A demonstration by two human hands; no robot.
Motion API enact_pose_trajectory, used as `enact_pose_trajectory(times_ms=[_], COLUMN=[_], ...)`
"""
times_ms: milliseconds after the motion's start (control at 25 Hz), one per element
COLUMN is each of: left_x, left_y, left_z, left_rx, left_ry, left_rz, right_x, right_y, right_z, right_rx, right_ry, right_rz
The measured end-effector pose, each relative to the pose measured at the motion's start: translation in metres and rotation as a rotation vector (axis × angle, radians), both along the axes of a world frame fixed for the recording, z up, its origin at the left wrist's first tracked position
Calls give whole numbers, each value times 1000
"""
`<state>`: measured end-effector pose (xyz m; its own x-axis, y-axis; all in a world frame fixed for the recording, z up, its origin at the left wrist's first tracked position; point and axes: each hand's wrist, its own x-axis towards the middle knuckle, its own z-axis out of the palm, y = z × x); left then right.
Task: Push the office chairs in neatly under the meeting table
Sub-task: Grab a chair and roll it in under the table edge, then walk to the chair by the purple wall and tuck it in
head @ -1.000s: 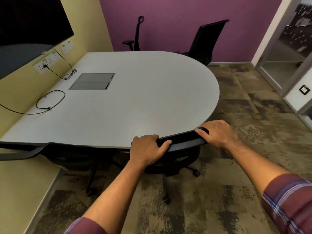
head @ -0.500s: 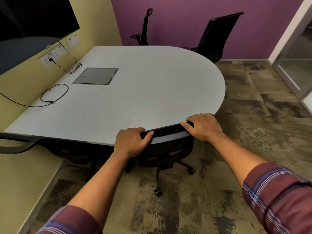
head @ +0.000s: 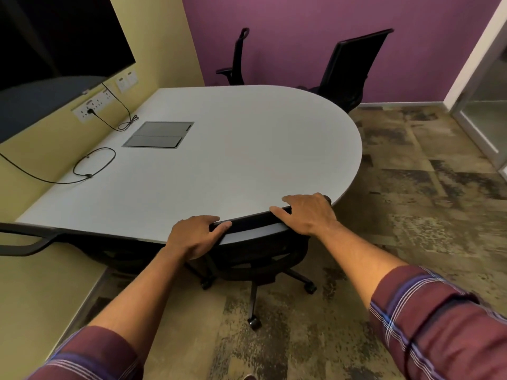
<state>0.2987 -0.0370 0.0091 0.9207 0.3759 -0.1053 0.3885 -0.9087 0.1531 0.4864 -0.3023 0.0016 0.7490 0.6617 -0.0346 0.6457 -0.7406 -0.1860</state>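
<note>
Black office chair (head: 255,256): backrest top against the near edge of the grey meeting table (head: 233,149). Left hand (head: 196,237) and right hand (head: 307,212): both closed over that top rail. Two more chairs (head: 348,69) at the far side.

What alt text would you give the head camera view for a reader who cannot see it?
Both the left hand and the right hand grip the top of a black office chair backrest, pressed against the edge of a grey meeting table. Two more black chairs stand at the far side by a purple wall.
</note>
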Motion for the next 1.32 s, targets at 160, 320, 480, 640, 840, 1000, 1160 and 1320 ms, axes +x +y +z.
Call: enact_pose_trajectory(times_ms=[160,320,480,640,840,1000,1160,1320], left_x=[37,111,197,281,366,431,494,566], left_y=[-5,-23,-42,-63,-116,-164,-219,-281], left_z=[1,-1,-5,-8,-19,-27,-42,-55], left_rx=[-120,-54,-54,-11,9,34,65,86], left_ry=[110,17,-2,-60,-85,-90,-92,-80], left_rz=[62,-13,-109,-246,-389,-445,-494,-511], right_x=[38,82,144,199,237,271,321,392], right_y=[1,-9,-37,-87,-152,-202,-249,-305], right_z=[3,3,18,27,14,0,-18,-30], right_rx=[12,-14,5,29,30,30,24,41], right_ry=[182,95,37,-58,-111,-141,-147,-104], right_rz=[-8,-38,-102,-297,-470,-556,-596,-607])
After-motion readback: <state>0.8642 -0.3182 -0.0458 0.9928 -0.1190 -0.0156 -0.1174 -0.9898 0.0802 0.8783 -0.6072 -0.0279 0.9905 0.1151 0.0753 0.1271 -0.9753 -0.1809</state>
